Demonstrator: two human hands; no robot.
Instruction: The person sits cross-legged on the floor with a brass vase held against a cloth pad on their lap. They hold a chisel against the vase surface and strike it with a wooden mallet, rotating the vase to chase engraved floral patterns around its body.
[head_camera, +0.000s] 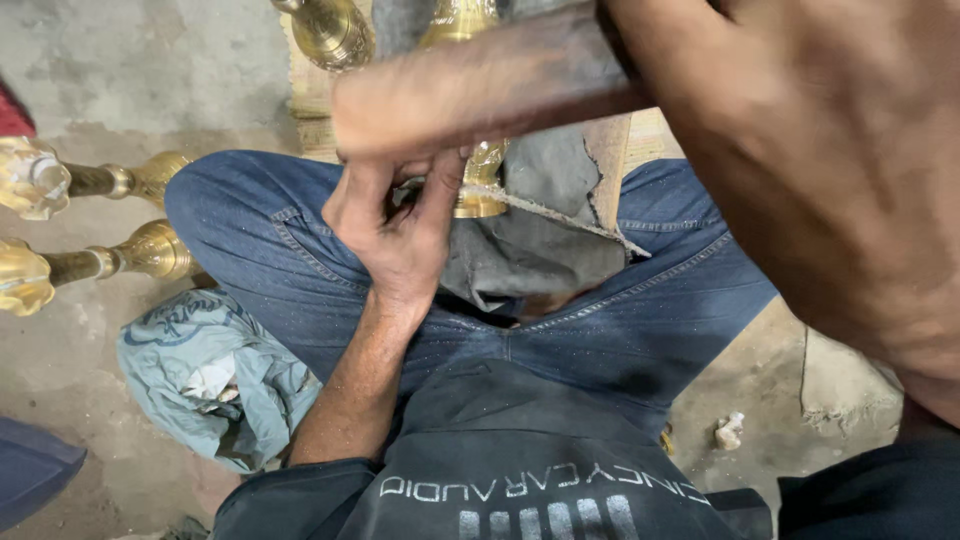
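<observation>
Head camera shows the left hand (395, 225) pinching a brass piece (480, 185) over the grey cloth (545, 235) on the lap's far edge; the right hand's grip on the blurred wooden tool (470, 90) cannot be told.

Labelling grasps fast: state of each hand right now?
Left hand: fingers closed on the small golden brass piece over the lap.
Right hand: out of view; only a blurred forearm shows.
</observation>
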